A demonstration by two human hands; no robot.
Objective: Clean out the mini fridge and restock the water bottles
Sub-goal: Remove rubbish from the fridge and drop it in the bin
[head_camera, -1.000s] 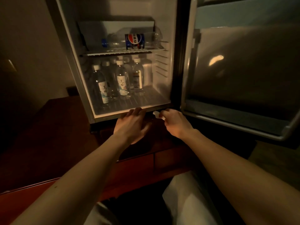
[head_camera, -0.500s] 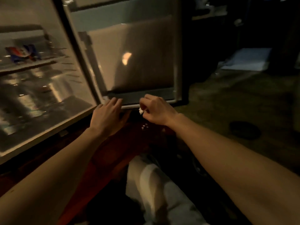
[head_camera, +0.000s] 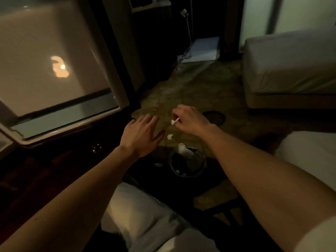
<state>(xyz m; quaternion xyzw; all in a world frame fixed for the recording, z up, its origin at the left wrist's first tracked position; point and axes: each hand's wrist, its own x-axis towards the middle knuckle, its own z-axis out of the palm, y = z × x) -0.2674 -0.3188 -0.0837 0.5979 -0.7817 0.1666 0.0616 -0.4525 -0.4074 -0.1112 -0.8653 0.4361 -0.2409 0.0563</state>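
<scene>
Lap: the person's pale trousers [head_camera: 145,220] fill the bottom middle of the view, between the two forearms.
Waste bin: a small round bin [head_camera: 188,162] stands on the floor just past the knees; inside it lie white crumpled scraps on a dark lining, and one white scrap [head_camera: 182,147] sits at its far rim.
Loose scrap: a small white bit [head_camera: 170,136] shows just above the bin, between the two hands; whether it is falling or lying on the floor cannot be told.
Left hand [head_camera: 140,135]: fingers straight and spread, palm down, holding nothing, above the bin's left side.
Right hand [head_camera: 190,119]: fingers curled, pinching a small white scrap of paper [head_camera: 174,121] at the fingertips, above the bin.
Cabinet: dark wood front with a ring pull [head_camera: 96,148], under the fridge door.
Mini fridge door [head_camera: 54,70]: swung open at the left, its pale inner panel facing the camera, with a bright reflection on it; the fridge interior is out of view.
Floor: patterned carpet [head_camera: 190,91] beyond the hands.
Bed [head_camera: 291,66]: pale, at far right.
</scene>
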